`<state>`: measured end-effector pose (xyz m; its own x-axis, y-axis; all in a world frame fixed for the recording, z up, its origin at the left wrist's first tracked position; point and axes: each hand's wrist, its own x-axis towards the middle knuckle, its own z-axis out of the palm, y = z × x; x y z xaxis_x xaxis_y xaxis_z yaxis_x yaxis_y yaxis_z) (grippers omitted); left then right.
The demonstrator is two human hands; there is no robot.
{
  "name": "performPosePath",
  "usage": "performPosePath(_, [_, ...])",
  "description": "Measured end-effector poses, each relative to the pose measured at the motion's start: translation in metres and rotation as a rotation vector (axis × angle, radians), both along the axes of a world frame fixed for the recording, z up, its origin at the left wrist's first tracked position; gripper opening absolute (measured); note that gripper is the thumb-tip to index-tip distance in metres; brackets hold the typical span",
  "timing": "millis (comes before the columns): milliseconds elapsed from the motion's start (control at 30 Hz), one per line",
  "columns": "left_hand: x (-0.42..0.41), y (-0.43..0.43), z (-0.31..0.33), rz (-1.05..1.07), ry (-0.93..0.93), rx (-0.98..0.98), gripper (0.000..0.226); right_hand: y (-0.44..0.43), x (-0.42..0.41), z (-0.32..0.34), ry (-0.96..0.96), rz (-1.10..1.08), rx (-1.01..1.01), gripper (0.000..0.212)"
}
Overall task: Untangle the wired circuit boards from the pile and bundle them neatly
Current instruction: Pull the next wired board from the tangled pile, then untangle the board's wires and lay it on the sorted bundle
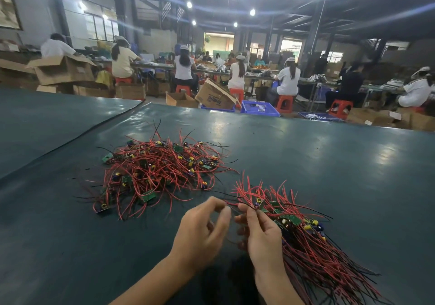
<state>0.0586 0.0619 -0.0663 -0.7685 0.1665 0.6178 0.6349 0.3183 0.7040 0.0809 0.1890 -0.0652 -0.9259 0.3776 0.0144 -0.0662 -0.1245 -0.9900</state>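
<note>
A tangled pile (155,173) of small green circuit boards with red and black wires lies on the dark green table (306,158), ahead and left of my hands. To the right lies a sorted bundle (306,241) with its wires running the same way. My right hand (260,231) pinches one wired board (257,204) at the bundle's near-left edge. My left hand (203,229) is beside it, fingers curled, its fingertips pinching a thin wire that runs to that board.
A seam in the table cover (70,144) runs diagonally at the left. Beyond the far table edge stand cardboard boxes (215,96), blue crates (260,108) and red stools, with several seated people working at benches.
</note>
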Motion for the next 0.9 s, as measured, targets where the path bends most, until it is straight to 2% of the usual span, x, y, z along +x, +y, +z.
performPosePath(100, [-0.012,-0.002,-0.002,0.085,-0.258,0.100,0.020,-0.002,0.003,0.001,0.078,0.027,0.110,0.026])
performPosePath(233, [-0.023,-0.009,0.002,0.033,-0.688,0.515,0.028,-0.006,0.005,0.002,0.170,0.115,0.086,0.029])
performPosePath(333, [-0.022,-0.011,0.010,-0.139,-0.809,0.462,0.042,-0.008,0.006,0.001,0.165,0.230,-0.041,0.035])
performPosePath(433, [-0.016,-0.007,0.014,-0.348,-0.872,0.401,0.037,-0.008,0.006,0.003,0.104,0.295,-0.127,0.032])
performPosePath(500, [-0.014,-0.005,0.015,-0.407,-0.897,0.473,0.033,-0.007,0.005,0.003,0.045,0.305,-0.158,0.031])
performPosePath(733, [-0.017,-0.004,0.012,-0.389,-0.825,0.734,0.024,-0.007,0.005,0.007,-0.030,0.241,-0.240,0.029])
performPosePath(900, [-0.020,-0.006,0.009,-0.377,-0.767,0.741,0.042,-0.005,0.005,0.006,-0.001,0.211,-0.198,0.020])
